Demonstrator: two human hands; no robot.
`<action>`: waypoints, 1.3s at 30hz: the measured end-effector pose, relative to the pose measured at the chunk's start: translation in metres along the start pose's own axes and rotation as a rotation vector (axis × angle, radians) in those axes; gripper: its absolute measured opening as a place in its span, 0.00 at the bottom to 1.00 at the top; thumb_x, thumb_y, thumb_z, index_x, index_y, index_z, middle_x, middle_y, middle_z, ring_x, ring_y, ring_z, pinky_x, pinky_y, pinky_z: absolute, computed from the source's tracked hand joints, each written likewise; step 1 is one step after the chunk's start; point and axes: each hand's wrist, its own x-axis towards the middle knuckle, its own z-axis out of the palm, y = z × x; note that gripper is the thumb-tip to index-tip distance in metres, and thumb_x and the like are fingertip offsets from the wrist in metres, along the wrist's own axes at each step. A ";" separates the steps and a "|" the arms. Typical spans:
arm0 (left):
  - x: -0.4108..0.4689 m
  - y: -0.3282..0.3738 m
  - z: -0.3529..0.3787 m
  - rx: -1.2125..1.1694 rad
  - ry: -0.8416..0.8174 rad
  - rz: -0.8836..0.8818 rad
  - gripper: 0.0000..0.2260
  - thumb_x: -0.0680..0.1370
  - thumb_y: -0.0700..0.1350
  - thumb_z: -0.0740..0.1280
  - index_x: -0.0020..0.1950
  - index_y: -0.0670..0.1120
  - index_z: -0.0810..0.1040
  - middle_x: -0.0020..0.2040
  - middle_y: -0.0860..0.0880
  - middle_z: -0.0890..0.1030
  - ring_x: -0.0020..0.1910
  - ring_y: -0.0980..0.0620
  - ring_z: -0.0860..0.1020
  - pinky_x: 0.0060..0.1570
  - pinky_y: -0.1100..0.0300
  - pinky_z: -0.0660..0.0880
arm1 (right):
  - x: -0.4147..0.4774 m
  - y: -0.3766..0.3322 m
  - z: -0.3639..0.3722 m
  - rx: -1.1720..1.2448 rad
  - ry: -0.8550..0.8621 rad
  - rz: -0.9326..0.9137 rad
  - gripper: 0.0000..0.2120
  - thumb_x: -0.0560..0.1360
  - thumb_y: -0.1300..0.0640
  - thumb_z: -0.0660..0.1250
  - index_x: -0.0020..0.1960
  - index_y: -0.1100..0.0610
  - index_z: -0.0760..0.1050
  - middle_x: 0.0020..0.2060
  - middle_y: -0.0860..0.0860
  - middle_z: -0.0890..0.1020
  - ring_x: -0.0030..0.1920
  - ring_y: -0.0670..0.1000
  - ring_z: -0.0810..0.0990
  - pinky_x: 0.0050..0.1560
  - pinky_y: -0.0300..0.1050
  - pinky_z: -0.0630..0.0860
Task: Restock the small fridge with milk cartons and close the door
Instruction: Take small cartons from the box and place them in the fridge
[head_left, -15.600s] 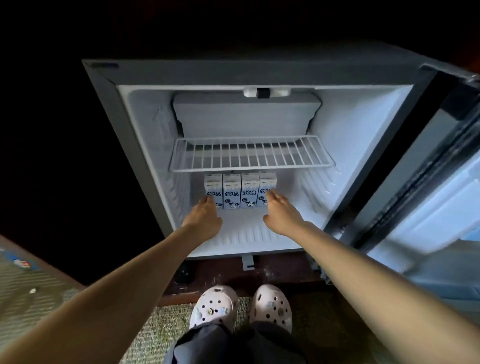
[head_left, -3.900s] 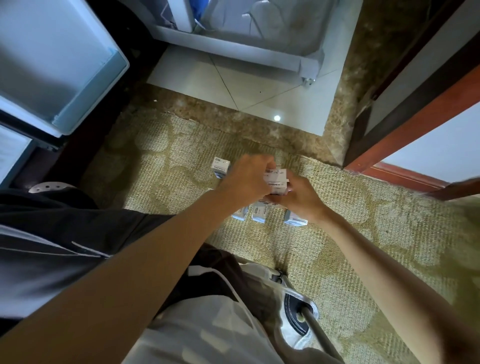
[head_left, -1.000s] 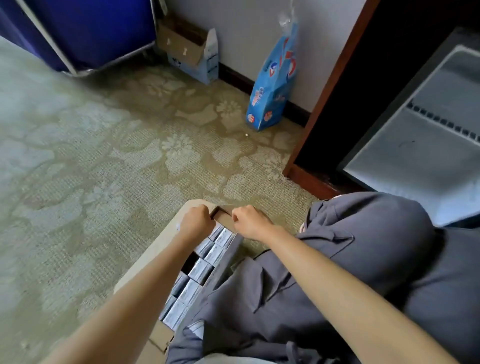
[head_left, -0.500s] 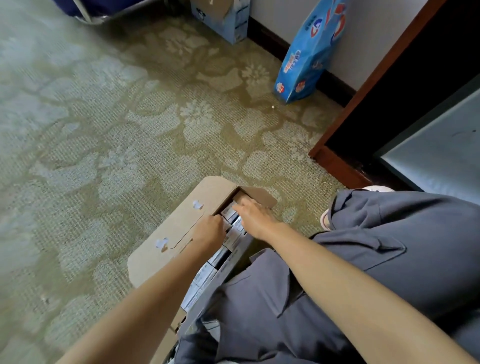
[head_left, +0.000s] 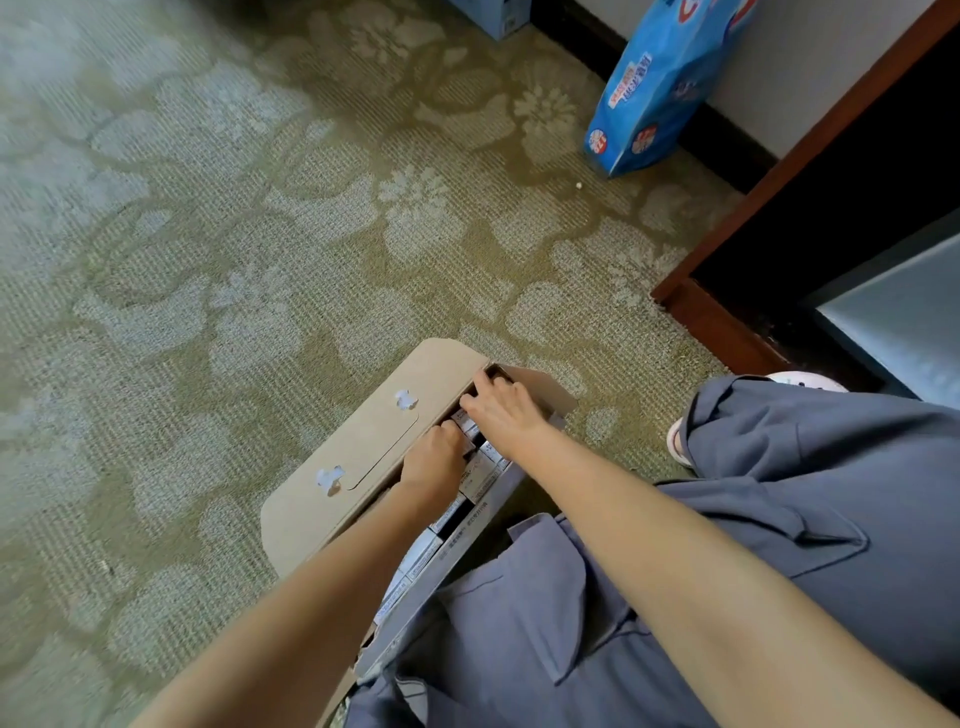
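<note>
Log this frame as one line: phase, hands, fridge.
phase: fetching cartons | both hands in cardboard box among milk cartons | grip: unclear | fridge: out of view

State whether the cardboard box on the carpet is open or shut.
Open: the cardboard box's flap is folded back, exposing milk cartons inside.

**What the head view leaves unseen**

The left hand (head_left: 434, 462) reaches into the cardboard box (head_left: 363, 457), and its fingertips are buried among the milk cartons (head_left: 480, 467), so its grip cannot be judged. The right hand (head_left: 501, 408) covers the cartons at the far end (whether it clasps one is unclear). Carton print is too small to read. The grey trousers (head_left: 727, 519) hide the box's near wall. The blue bag (head_left: 654, 98) and the fridge (head_left: 904, 317) are cut off by the picture's edges.
</note>
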 end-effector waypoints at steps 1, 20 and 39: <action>0.000 -0.001 -0.001 -0.007 0.005 0.004 0.09 0.78 0.36 0.59 0.57 0.36 0.71 0.55 0.38 0.77 0.55 0.39 0.77 0.50 0.50 0.72 | 0.002 0.001 0.000 0.002 0.012 -0.007 0.16 0.76 0.68 0.57 0.62 0.60 0.70 0.62 0.59 0.66 0.61 0.60 0.70 0.57 0.53 0.70; -0.030 0.001 -0.083 -0.062 0.106 0.200 0.11 0.75 0.45 0.66 0.49 0.37 0.75 0.42 0.45 0.76 0.40 0.47 0.75 0.37 0.57 0.73 | -0.051 0.035 -0.072 0.301 0.019 -0.076 0.11 0.72 0.61 0.69 0.53 0.62 0.78 0.53 0.57 0.81 0.52 0.53 0.79 0.54 0.44 0.77; -0.047 0.226 -0.213 -0.208 0.531 0.773 0.09 0.75 0.41 0.66 0.52 0.38 0.75 0.49 0.42 0.79 0.46 0.44 0.76 0.41 0.57 0.69 | -0.240 0.208 -0.156 0.475 0.928 0.470 0.12 0.66 0.59 0.72 0.49 0.59 0.81 0.42 0.56 0.82 0.41 0.53 0.75 0.44 0.46 0.73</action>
